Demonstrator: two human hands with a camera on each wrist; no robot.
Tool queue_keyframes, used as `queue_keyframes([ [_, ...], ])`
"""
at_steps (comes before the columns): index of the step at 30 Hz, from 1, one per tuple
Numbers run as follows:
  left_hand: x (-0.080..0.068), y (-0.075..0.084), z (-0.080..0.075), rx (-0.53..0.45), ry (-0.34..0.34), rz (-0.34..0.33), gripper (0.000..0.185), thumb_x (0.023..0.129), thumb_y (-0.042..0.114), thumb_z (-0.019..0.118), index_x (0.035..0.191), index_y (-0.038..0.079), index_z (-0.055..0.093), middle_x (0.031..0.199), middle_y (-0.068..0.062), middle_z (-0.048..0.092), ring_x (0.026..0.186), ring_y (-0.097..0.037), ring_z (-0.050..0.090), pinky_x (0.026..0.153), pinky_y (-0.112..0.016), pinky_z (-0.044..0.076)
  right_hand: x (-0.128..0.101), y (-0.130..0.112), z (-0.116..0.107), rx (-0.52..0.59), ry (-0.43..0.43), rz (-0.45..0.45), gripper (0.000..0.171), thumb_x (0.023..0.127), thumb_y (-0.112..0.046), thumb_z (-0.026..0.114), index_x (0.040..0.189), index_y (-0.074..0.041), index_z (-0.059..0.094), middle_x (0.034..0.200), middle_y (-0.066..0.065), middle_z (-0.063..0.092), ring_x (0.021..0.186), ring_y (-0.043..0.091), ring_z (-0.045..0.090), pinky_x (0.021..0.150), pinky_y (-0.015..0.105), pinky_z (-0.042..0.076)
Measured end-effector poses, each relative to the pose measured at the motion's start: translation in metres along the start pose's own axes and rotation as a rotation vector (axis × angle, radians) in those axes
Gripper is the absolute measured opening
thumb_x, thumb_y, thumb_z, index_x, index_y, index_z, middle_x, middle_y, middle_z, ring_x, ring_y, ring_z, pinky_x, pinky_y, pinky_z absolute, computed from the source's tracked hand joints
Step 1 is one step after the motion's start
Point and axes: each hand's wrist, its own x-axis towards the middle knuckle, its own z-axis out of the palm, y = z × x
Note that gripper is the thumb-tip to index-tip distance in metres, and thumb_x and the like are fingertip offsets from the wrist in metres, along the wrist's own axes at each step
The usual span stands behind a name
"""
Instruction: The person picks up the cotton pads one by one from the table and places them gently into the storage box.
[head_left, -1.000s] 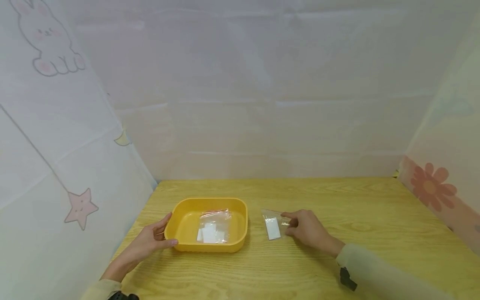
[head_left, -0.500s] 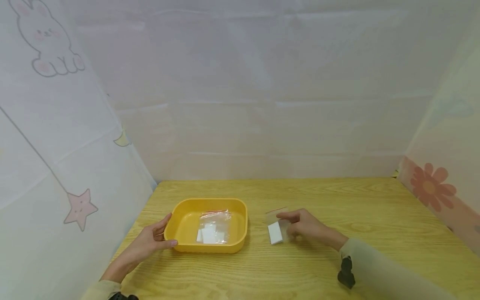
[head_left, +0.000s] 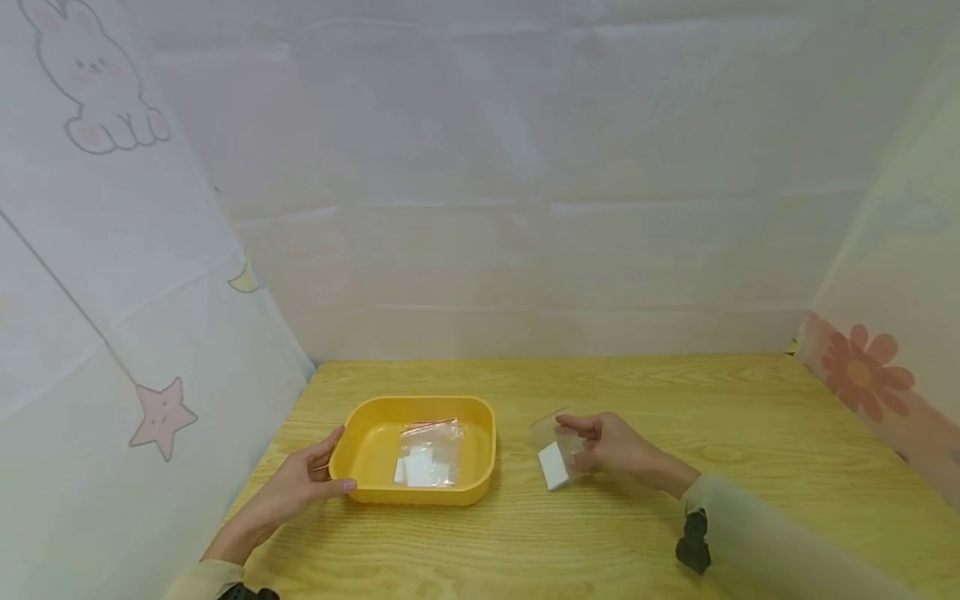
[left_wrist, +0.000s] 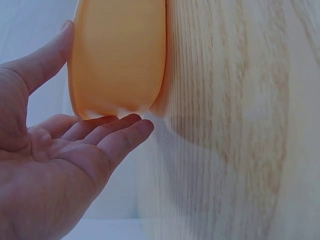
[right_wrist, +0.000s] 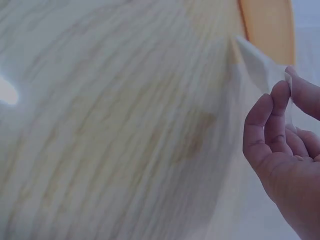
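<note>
Two hands at work over a pale wooden table (head_left: 675, 400). Left hand (head_left: 300, 483) rests against the near-left corner of a yellow tray (head_left: 360, 454), thumb on the rim, fingers (left_wrist: 115, 132) straight and close together along the outer wall. Inside the tray lies a clear zip bag with a red seal (head_left: 429, 450), white pieces in it. Right hand (head_left: 611, 446) sits just right of the tray, apart from it, fingers (right_wrist: 270, 117) curled and pinching a second small clear bag (head_left: 555, 450) holding a white rectangular piece; bag tilted, lifted slightly off the table. Printed curtains (head_left: 112, 250) enclose three sides: rabbit, star, flower.
</note>
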Motion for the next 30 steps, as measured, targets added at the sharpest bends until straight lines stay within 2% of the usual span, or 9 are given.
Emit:
queue_keyframes([
  [5, 0.001, -0.001, 0.000, 0.007, 0.000, 0.002, 0.097, 0.100, 0.013, 0.076, 0.168, -0.001, 0.007, 0.167, -0.033, 0.014, 0.144, -0.052, 0.039, 0.097, -0.037, 0.058, 0.000, -0.012, -0.002, 0.063, -0.021, -0.011, 0.079, 0.096, -0.004, 0.076, 0.161, 0.008, 0.032, 0.160, 0.030, 0.040, 0.145, 0.052, 0.037, 0.093, 0.035, 0.059],
  [8, 0.000, -0.001, 0.000, 0.008, -0.001, -0.001, 0.098, 0.100, 0.014, 0.077, 0.168, -0.001, 0.007, 0.168, -0.032, 0.013, 0.145, -0.052, 0.037, 0.097, -0.037, 0.057, 0.002, -0.022, 0.000, 0.082, -0.015, -0.017, 0.079, 0.098, -0.008, 0.076, 0.163, 0.004, 0.033, 0.162, 0.026, 0.040, 0.154, 0.051, 0.018, 0.100, 0.036, 0.056],
  [9, 0.000, 0.000, 0.000, 0.010, 0.002, -0.003, 0.098, 0.100, 0.014, 0.077, 0.168, -0.001, 0.007, 0.168, -0.032, 0.014, 0.145, -0.052, 0.037, 0.098, -0.036, 0.057, 0.004, -0.025, 0.001, 0.091, -0.014, -0.020, 0.079, 0.098, -0.008, 0.076, 0.163, 0.004, 0.033, 0.162, 0.025, 0.040, 0.154, 0.051, 0.018, 0.100, 0.037, 0.056],
  [12, 0.000, 0.000, 0.000, 0.015, 0.010, -0.010, 0.098, 0.099, 0.014, 0.077, 0.167, -0.002, 0.008, 0.167, -0.032, 0.015, 0.146, -0.051, 0.036, 0.099, -0.035, 0.056, 0.010, -0.036, 0.008, 0.123, -0.006, -0.031, 0.078, 0.098, -0.009, 0.076, 0.163, 0.003, 0.034, 0.163, 0.023, 0.041, 0.154, 0.048, 0.023, 0.101, 0.036, 0.055],
  [14, 0.000, 0.001, 0.000, 0.017, 0.015, -0.015, 0.098, 0.099, 0.014, 0.077, 0.167, -0.002, 0.009, 0.167, -0.032, 0.018, 0.145, -0.051, 0.038, 0.099, -0.035, 0.056, 0.015, -0.042, 0.014, 0.151, -0.001, -0.030, 0.078, 0.097, -0.009, 0.077, 0.162, 0.002, 0.036, 0.163, 0.022, 0.041, 0.151, 0.044, 0.033, 0.099, 0.036, 0.056],
  [20, 0.001, 0.001, 0.000, 0.025, 0.013, -0.021, 0.098, 0.100, 0.016, 0.077, 0.168, -0.001, 0.008, 0.165, -0.034, 0.021, 0.143, -0.051, 0.042, 0.099, -0.036, 0.056, 0.032, -0.059, 0.038, 0.224, 0.005, -0.029, 0.078, 0.096, -0.008, 0.079, 0.162, 0.001, 0.038, 0.163, 0.022, 0.041, 0.123, 0.028, 0.066, 0.094, 0.035, 0.059],
  [23, 0.001, 0.001, 0.000, 0.029, 0.016, -0.024, 0.098, 0.099, 0.016, 0.077, 0.168, -0.001, 0.008, 0.165, -0.035, 0.020, 0.143, -0.051, 0.042, 0.099, -0.036, 0.057, 0.041, -0.066, 0.050, 0.241, -0.004, -0.036, 0.079, 0.096, -0.009, 0.079, 0.162, 0.002, 0.037, 0.163, 0.022, 0.040, 0.122, 0.026, 0.066, 0.093, 0.035, 0.059],
  [27, 0.002, 0.000, 0.000, 0.034, 0.016, -0.022, 0.098, 0.099, 0.016, 0.077, 0.167, -0.001, 0.009, 0.165, -0.034, 0.019, 0.143, -0.051, 0.042, 0.099, -0.037, 0.057, 0.054, -0.074, 0.067, 0.253, -0.017, -0.049, 0.078, 0.097, -0.010, 0.078, 0.162, 0.003, 0.037, 0.163, 0.021, 0.041, 0.132, 0.031, 0.060, 0.094, 0.036, 0.059],
  [30, 0.002, -0.001, 0.000, 0.037, 0.017, -0.016, 0.098, 0.100, 0.016, 0.077, 0.167, -0.002, 0.009, 0.165, -0.034, 0.019, 0.142, -0.051, 0.043, 0.099, -0.036, 0.056, 0.064, -0.077, 0.080, 0.272, -0.020, -0.051, 0.077, 0.096, -0.008, 0.079, 0.161, 0.003, 0.039, 0.162, 0.021, 0.042, 0.132, 0.032, 0.060, 0.094, 0.037, 0.059],
])
